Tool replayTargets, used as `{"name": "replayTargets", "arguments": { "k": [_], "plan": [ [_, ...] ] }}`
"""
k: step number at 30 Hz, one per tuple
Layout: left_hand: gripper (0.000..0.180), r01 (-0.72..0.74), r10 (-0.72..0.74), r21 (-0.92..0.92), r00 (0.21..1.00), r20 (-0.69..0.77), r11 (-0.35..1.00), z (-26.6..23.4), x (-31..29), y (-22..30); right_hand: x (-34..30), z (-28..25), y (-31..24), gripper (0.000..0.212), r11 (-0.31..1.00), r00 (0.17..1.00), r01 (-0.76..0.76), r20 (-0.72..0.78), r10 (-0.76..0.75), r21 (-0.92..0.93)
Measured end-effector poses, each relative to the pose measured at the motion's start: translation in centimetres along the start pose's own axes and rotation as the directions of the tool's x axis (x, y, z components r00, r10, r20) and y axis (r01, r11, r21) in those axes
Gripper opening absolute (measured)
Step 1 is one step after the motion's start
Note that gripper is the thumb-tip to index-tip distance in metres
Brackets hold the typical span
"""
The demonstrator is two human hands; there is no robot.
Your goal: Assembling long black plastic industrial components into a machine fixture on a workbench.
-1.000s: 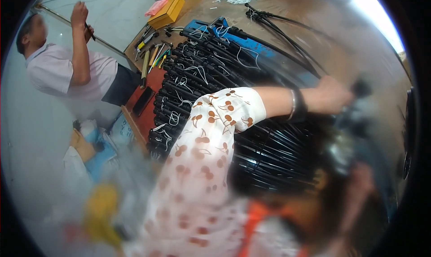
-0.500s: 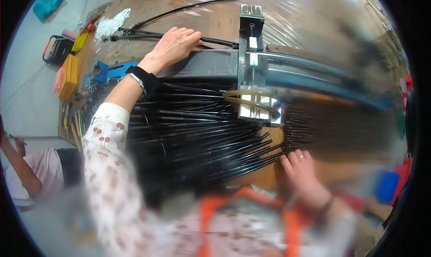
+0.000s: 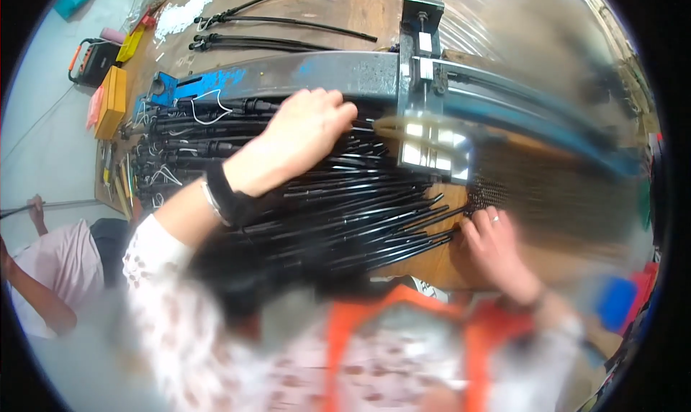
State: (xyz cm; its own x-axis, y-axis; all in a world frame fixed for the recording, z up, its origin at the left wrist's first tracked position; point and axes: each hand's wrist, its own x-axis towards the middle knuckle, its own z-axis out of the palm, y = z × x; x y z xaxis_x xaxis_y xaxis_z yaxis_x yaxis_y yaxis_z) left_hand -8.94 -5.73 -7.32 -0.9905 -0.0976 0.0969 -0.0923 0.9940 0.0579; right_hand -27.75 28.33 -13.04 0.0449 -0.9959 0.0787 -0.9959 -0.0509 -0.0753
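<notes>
A dense pile of black tubes (image 3: 345,218) lies in front of a long grey metal beam (image 3: 317,74). My left hand (image 3: 313,128) is over the pile's far side, just in front of the beam, its fingers curled downward. What those fingers hold, if anything, is hidden beneath the hand. Right of the tube ends, my right hand (image 3: 497,246) has its fingers bent together at the near edge of a bundle of thin dark ribbed strands (image 3: 491,195). Its fingertips hide what is between them. A metal clamp fixture (image 3: 432,149) with a pale yellowish hose stands between the hands.
More black tube assemblies (image 3: 288,27) lie beyond the beam. A heap of small white pieces (image 3: 183,15), a yellow box (image 3: 110,102) and a black case with an orange handle (image 3: 93,65) are at the left. A blue bin (image 3: 615,302) sits at the right. Another person's arm (image 3: 39,293) shows at far left.
My left hand has left the black tubes beyond the beam and come nearer, over the pile. Those tubes now lie flat there. My right hand stays by the ribbed strands. The view has shifted slightly.
</notes>
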Motion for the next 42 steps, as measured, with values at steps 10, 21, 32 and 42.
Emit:
{"name": "replayTargets", "arguments": {
  "k": [10,21,32,42],
  "plan": [
    [0.017,-0.08,0.079,-0.001,0.977,0.2,0.997,3.3,-1.1,5.2,1.6,-1.6,0.8,0.021,0.873,0.944,-0.328,0.1,0.313,0.361],
    [0.034,-0.133,0.139,-0.039,0.966,0.216,0.99,-0.4,-0.5,5.3,3.2,-1.8,5.3,0.021,0.76,0.905,-0.303,-0.075,0.418,0.575],
    [0.038,-0.066,0.073,-0.194,0.997,0.031,0.979,0.0,-2.5,9.7,1.3,-3.1,1.3,0.028,0.33,0.779,-0.428,0.159,0.606,0.841],
    [0.025,-0.166,0.132,-0.253,0.981,-0.146,0.953,-2.3,0.1,12.7,0.1,-3.1,3.2,0.04,0.943,0.931,-0.025,-0.337,0.143,0.331]
  ]
}}
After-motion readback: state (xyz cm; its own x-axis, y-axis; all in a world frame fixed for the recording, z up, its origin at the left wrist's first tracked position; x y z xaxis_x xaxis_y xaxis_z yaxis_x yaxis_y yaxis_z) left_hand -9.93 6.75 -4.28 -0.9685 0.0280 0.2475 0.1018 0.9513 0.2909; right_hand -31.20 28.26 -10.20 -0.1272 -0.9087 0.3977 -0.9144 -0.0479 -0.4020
